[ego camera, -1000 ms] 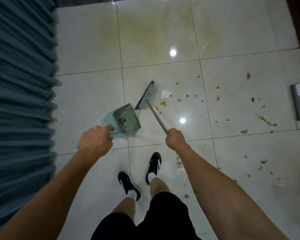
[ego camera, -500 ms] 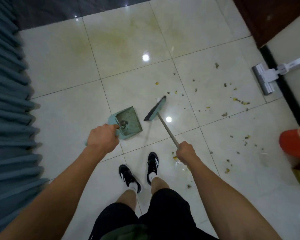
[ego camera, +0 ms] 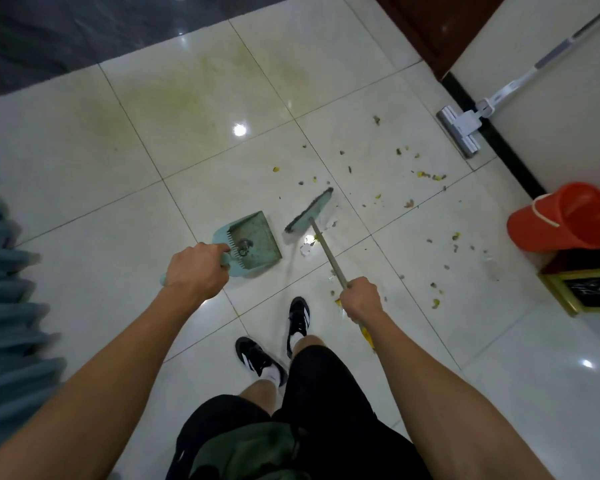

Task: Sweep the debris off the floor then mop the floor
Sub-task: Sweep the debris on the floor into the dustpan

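My left hand [ego camera: 196, 270] grips the handle of a teal dustpan [ego camera: 255, 242] resting on the white tiled floor; a small dark clump lies in the pan. My right hand [ego camera: 361, 299] holds the metal handle of a teal broom [ego camera: 310, 216], whose head touches the floor just right of the pan. White paper scraps [ego camera: 307, 249] lie between the broom head and my feet. Small yellow and brown debris [ego camera: 430, 176] is scattered over the tiles to the right. A white flat mop [ego camera: 459, 131] leans against the wall at upper right.
An orange bucket [ego camera: 565, 218] stands by the wall at right, next to a gold-framed dark object [ego camera: 582, 289]. Blue-grey curtains [ego camera: 4, 306] hang along the left edge. A dark wooden door [ego camera: 433, 26] is at top right. Yellowish stains mark the far tiles.
The view has swung right, bringing the bucket and mop further in. The broom head has shifted right, away from the dustpan, over the paper scraps. The dustpan stays put in my left hand.
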Motion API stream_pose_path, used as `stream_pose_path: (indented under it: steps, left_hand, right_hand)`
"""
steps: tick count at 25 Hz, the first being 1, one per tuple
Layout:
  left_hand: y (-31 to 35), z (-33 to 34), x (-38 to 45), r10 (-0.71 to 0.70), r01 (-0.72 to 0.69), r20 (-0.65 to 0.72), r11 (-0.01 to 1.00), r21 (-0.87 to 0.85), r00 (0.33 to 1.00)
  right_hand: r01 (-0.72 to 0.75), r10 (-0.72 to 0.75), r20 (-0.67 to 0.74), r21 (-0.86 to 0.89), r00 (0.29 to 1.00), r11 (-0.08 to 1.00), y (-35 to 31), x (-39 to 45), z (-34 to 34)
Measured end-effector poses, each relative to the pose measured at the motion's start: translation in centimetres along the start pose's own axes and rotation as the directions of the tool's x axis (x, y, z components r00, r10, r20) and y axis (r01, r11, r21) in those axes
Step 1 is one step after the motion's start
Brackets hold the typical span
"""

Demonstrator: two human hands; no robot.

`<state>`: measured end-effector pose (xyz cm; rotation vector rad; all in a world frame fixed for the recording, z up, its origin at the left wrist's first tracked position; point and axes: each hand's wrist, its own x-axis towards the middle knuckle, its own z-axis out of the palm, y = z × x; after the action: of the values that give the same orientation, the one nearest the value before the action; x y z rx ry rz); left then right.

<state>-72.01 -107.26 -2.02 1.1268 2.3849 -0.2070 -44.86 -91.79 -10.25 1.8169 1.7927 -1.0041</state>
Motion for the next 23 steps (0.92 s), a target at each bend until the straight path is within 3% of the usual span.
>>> stream_pose_path:
  steps: [7,15,23]
  left_hand:
    - [-2.2,-1.4,3.1,-0.036,0.037,-0.002,0.999,0.023,0.999]
    - [-3.3,-6.0,12.7,-0.094,0.092,0.019,0.993,0.078,0.995]
    - [-2.7,-9.5,20.7,-0.093,0.088,0.034,0.988,0.126,0.995]
  right_hand:
    - [0.084,-0.085,0.018,0.064,0.996,0.994,-5.2,3.0,-0.1]
    - [0.15,-0.154,0.078,0.061,0.985,0.987,-15.3,11.8,-2.6]
    - [0.174,-0.157,0.209,-0.067,0.965,0.982,-23.8,19.9,-6.0]
